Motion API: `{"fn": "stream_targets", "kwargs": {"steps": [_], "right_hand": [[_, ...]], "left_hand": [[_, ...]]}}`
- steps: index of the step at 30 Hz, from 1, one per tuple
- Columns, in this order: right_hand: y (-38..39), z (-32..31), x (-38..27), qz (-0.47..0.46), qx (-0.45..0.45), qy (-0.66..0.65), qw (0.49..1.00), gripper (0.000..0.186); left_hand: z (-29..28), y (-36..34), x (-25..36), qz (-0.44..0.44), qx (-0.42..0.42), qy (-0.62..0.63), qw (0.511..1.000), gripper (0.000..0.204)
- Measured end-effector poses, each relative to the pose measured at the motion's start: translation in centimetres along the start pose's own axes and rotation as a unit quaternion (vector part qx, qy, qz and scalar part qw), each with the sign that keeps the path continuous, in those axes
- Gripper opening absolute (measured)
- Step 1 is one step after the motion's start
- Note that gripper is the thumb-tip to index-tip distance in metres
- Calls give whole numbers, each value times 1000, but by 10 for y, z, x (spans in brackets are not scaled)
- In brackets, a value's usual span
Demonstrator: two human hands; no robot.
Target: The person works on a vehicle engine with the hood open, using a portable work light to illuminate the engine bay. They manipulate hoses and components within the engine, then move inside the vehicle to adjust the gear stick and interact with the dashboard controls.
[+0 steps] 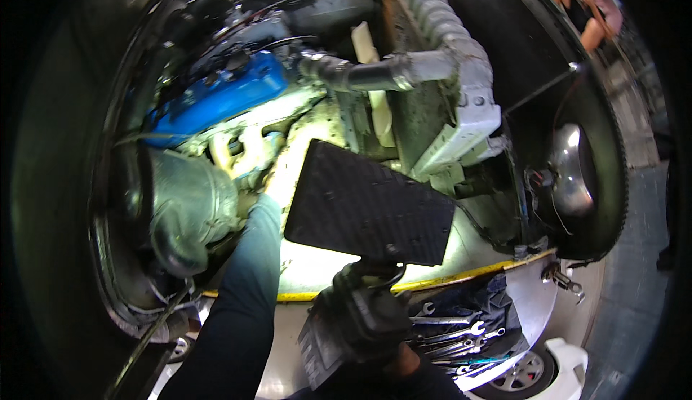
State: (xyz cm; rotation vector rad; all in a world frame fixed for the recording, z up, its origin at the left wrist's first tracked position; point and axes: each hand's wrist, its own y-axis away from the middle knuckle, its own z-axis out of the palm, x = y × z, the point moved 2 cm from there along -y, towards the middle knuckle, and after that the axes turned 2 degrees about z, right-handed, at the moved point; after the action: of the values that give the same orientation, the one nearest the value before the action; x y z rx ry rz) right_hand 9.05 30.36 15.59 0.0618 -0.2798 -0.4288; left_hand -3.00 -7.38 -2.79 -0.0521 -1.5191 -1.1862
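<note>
My left forearm reaches into a lit engine bay, with my left hand (254, 198) low beside a pale exhaust manifold (247, 148), its fingers hidden. Above the manifold is a blue valve cover (216, 101); just left of the hand sits a grey air cleaner housing (184, 198). A black rectangular work lamp (367, 202) faces into the bay, its back toward me, on a bulky dark body (346, 328). My right hand (404, 364) shows only as a patch of skin at that body, seemingly gripping it, mostly hidden behind it.
A radiator (468, 112) with a ribbed hose stands right of a pale fan blade (371, 94). Several wrenches (461, 328) lie on dark cloth over the yellow-edged fender (468, 270). A chrome headlamp shell (569, 169) is at the right. Another person (598, 7) crouches outside at upper right.
</note>
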Motion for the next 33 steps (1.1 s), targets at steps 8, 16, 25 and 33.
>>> {"fn": "stream_targets", "kwargs": {"steps": [8,16,25,33], "right_hand": [[-6,-19,15,19,-10,-61,998,80],[14,14,-3,23,113,183,976,84],[25,-42,25,95,153,45,983,95],[12,-42,12,70,7,-131,989,80]], "left_hand": [[-23,8,-1,11,9,-32,999,79],[-26,20,2,29,16,-47,998,76],[-37,27,-3,46,11,-26,999,74],[-44,75,4,71,6,-19,997,72]]}}
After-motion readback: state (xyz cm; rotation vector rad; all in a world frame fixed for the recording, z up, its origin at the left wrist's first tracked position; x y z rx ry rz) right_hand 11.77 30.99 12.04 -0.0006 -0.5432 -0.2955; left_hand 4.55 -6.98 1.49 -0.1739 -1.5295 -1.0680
